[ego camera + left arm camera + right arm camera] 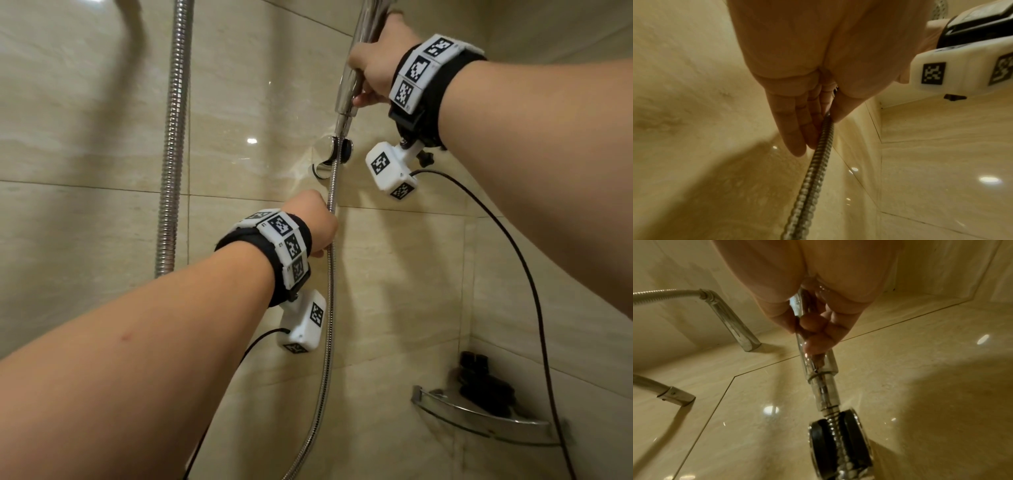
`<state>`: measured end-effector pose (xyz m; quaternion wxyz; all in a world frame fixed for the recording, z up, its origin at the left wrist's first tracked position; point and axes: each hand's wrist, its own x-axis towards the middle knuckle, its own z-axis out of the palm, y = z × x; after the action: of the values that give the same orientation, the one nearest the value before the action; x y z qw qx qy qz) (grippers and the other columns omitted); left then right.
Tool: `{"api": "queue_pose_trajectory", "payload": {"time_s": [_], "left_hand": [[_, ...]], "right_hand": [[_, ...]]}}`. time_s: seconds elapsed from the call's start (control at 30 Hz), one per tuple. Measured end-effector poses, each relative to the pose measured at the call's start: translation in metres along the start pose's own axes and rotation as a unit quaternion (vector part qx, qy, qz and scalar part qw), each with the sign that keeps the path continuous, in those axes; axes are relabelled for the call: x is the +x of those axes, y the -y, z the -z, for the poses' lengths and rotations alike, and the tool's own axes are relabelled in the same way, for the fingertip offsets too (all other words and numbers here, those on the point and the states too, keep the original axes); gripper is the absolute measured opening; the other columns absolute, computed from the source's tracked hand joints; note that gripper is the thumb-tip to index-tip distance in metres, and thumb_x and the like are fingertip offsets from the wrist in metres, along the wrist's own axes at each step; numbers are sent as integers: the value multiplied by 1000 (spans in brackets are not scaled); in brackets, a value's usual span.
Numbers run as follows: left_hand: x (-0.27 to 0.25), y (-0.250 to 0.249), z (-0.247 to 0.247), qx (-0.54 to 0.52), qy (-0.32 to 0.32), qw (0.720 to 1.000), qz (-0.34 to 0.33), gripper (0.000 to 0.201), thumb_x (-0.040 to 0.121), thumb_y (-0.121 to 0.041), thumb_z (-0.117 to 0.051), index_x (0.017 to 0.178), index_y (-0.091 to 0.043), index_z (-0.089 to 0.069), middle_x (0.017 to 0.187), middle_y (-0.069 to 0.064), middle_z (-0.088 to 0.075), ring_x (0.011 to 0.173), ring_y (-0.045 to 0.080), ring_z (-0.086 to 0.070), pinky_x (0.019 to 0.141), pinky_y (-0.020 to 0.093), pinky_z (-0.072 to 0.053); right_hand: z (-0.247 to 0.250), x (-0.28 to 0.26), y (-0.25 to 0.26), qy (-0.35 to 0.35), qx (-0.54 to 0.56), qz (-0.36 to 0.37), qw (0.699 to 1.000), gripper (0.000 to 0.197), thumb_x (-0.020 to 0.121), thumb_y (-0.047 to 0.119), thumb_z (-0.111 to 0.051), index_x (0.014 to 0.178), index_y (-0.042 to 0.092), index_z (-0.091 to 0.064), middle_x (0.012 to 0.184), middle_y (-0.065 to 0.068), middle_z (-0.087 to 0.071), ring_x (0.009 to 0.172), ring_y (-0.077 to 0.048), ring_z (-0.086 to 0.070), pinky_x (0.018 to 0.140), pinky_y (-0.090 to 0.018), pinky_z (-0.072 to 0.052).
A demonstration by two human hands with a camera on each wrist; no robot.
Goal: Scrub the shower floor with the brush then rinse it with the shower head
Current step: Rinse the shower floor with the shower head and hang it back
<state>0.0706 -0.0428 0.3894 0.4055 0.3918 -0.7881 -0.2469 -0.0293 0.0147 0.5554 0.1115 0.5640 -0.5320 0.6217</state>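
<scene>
Black wristbands point(442, 78), white marker-printed camera blocks point(390, 168), seemingly black cables point(507, 240).

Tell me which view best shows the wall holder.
Right wrist: the wall holder fills the foreground, hose threaded through its slot below the shower handle. The head view shows it small; the left wrist view doesn't show it.

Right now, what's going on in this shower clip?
A person is working the shower head at the tiled wall. The right hand has its grip round the chrome handle, just above the wall holder, with the hose threaded through the holder's slot. The left hand pinches the metal hose lower down. No water shows, no brush is in view, and the floor is out of sight. A corner shelf holds dark items.
</scene>
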Motion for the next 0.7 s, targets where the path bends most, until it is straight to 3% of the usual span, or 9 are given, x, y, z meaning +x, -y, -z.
{"api": "queue_pose_trajectory", "payload": {"time_s": [0.1, 0.3, 0.47, 0.57, 0.7], "left_hand": [[-2, -1, -2, 6, 6, 1000, 1, 12, 101, -10, -51, 112, -5, -57, 102, 18, -70, 85, 32, -74, 75, 45, -63], [-3, 0, -1, 9, 11, 1000, 13, 12, 102, -9, -50, 110, -5, -58, 101, 19, -70, 84, 33, -74, 75, 46, -63], [-4, 5, -2, 26, 20, 999, 15, 14, 102, -9, -50, 110, -4, -59, 98, 18, -71, 82, 31, -75, 73, 45, -64], [-2, 9, -2, 27, 12, 999, 16, 13, 102, -8, -50, 109, -4, -59, 97, 18, -71, 81, 32, -75, 72, 46, -64], [1, 12, -3, 35, 7, 999, 15, 13, 102, -9, -50, 109, -5, -59, 96, 18, -71, 80, 32, -75, 72, 47, -64]], "right_hand": [[0, -2, 1, 16, -2, -17, 1000, 35, 98, 11, -57, 129, 10, -39, 102, -11, -56, 63, -17, -62, 57, -30, -61], [5, -7, 6, 45, -10, -23, 999, 23, 97, 9, -55, 117, 4, -46, 80, -11, -55, 58, -20, -59, 60, -36, -63], [6, -10, 1, 46, 3, -41, 998, 33, 96, 8, -55, 127, 0, -47, 82, -13, -55, 60, -22, -58, 59, -36, -62], [4, -13, 0, 51, 22, -50, 997, 35, 97, 7, -54, 130, 2, -44, 84, -13, -54, 59, -21, -56, 64, -41, -64], [5, -16, 2, 65, 27, -43, 997, 18, 98, 6, -55, 115, 3, -48, 85, -13, -53, 61, -20, -55, 68, -45, -64]]}}
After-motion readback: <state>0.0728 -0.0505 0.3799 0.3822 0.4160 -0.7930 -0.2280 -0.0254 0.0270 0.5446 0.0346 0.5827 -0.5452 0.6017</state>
